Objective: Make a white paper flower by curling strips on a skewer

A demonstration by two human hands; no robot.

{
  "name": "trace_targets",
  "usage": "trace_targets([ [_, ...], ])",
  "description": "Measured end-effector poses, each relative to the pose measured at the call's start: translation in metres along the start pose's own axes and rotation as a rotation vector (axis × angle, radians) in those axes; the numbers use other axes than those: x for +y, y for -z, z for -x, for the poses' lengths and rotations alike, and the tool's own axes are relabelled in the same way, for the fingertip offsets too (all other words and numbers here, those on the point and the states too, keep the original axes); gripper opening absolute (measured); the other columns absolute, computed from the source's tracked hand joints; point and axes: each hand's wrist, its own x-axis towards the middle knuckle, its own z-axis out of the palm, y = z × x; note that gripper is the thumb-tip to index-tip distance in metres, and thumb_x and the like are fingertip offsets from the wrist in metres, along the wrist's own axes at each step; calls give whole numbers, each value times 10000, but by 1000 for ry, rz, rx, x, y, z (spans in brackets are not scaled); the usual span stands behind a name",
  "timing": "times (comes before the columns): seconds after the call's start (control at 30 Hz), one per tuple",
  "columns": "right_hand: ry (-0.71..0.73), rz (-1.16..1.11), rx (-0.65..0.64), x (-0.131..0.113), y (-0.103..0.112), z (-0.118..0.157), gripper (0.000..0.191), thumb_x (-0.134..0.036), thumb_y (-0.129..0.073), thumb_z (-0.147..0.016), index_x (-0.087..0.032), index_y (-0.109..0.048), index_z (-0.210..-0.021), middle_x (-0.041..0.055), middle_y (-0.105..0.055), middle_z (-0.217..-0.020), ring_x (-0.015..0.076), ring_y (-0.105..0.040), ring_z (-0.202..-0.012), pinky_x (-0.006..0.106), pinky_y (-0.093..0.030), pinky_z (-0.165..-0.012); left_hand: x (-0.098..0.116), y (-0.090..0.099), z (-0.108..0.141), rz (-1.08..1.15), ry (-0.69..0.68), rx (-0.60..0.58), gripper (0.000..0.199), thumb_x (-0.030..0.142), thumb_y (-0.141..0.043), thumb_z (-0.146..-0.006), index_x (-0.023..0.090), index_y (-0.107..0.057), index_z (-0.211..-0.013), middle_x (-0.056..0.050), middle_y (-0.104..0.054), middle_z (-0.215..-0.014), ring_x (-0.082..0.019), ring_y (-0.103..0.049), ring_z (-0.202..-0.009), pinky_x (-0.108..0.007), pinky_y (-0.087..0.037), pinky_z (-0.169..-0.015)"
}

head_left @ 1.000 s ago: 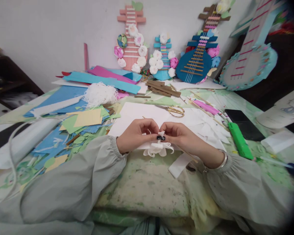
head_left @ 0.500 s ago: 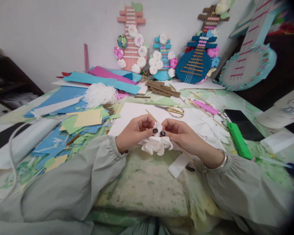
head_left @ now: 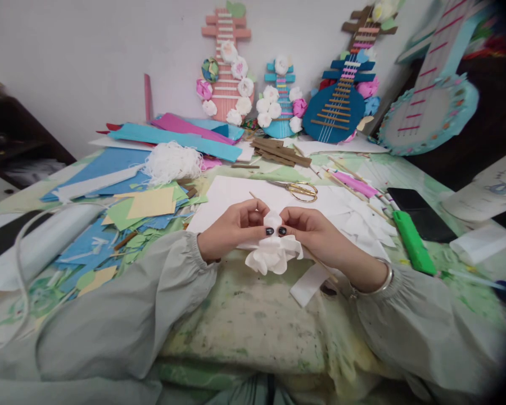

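Note:
Between my two hands is a white paper flower [head_left: 274,256], its ruffled petals hanging toward me. My left hand [head_left: 236,228] pinches it from the left with thumb and fingers. From the other side my right hand [head_left: 314,233] grips the same flower, the two thumbs almost touching at its narrow upper part. A thin wooden stick [head_left: 324,269] runs out below my right hand; whether that hand holds it is hidden. Just under it lies a white paper strip [head_left: 308,284]. Gold-handled scissors [head_left: 301,191] rest on white paper [head_left: 223,194] beyond my hands.
Colored paper scraps [head_left: 147,205] and a white string bundle [head_left: 172,162] lie at left. Brown strips [head_left: 280,152] lie farther back. At right are white paper pieces [head_left: 354,216], a green glue gun [head_left: 413,242] and a black phone [head_left: 421,214]. Decorated paper lutes [head_left: 335,112] lean against the wall.
The flower has shifted slightly downward and right, and its petals look turned and more spread. Both hands keep their pinch on it with small finger movements.

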Motion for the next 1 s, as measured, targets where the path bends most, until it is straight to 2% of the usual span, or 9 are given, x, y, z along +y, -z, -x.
trace_targets([
  [0.07,6,26,1,-1,-1,0,329,-448,-678,-704,-159,-521,-714,-31,-488,-655,71,-411,-559,199,-318,-492,1,-1,0,4,43,5,300,279,-739,-679,115,-570,-865,-27,-627,-758,-91,-561,-633,-189,-410,-556],
  [0.27,20,107,14,-2,-1,-1,312,-439,-656,-718,-167,-504,-697,-31,-475,-628,78,-412,-547,210,-316,-483,6,-4,0,-56,113,130,302,251,-800,-573,94,-620,-758,-7,-626,-651,-79,-536,-544,-178,-378,-489],
  [0.43,128,299,57,3,7,-3,132,-286,-600,-769,-164,-563,-735,3,-552,-686,115,-537,-646,244,-438,-589,4,0,-1,-132,125,197,252,294,-747,-647,98,-639,-763,-2,-614,-610,-65,-500,-498,-164,-332,-446],
  [0.57,193,395,142,0,19,-1,50,-206,-497,-815,-186,-538,-836,21,-597,-783,110,-569,-596,238,-439,-515,3,3,-2,-251,97,228,249,328,-718,-679,100,-681,-772,-4,-606,-587,-67,-483,-494,-169,-332,-438],
  [0.67,247,397,115,-9,26,3,155,-152,-457,-829,-228,-456,-964,3,-639,-845,74,-501,-504,234,-400,-508,3,5,-3,-280,74,245,254,339,-713,-683,104,-692,-776,-4,-604,-589,-71,-484,-501,-172,-343,-440],
  [0.73,257,445,113,-15,28,5,252,-146,-457,-836,-250,-420,-1063,-13,-659,-805,77,-462,-489,232,-367,-508,2,6,-2,-289,74,252,259,340,-709,-686,103,-695,-792,-8,-606,-605,-70,-487,-514,-168,-349,-447],
  [0.8,281,584,132,-18,30,6,251,-166,-461,-851,-243,-463,-1090,-16,-666,-750,87,-454,-502,233,-339,-512,1,6,-2,-294,76,257,263,337,-702,-692,99,-696,-805,-13,-610,-624,-70,-491,-528,-165,-359,-457],
  [0.9,328,851,133,-18,31,6,199,-151,-452,-857,-215,-605,-968,-17,-667,-688,90,-498,-536,230,-339,-551,1,5,-2,-297,85,253,256,318,-692,-696,94,-694,-819,-11,-602,-615,-70,-485,-522,-162,-347,-450],
  [1.0,339,986,123,-15,31,4,227,-120,-468,-833,-206,-660,-916,-24,-666,-650,95,-568,-583,214,-361,-589,2,3,-2,-309,98,246,233,283,-687,-691,90,-692,-821,0,-588,-591,-63,-471,-504,-156,-325,-438],
])
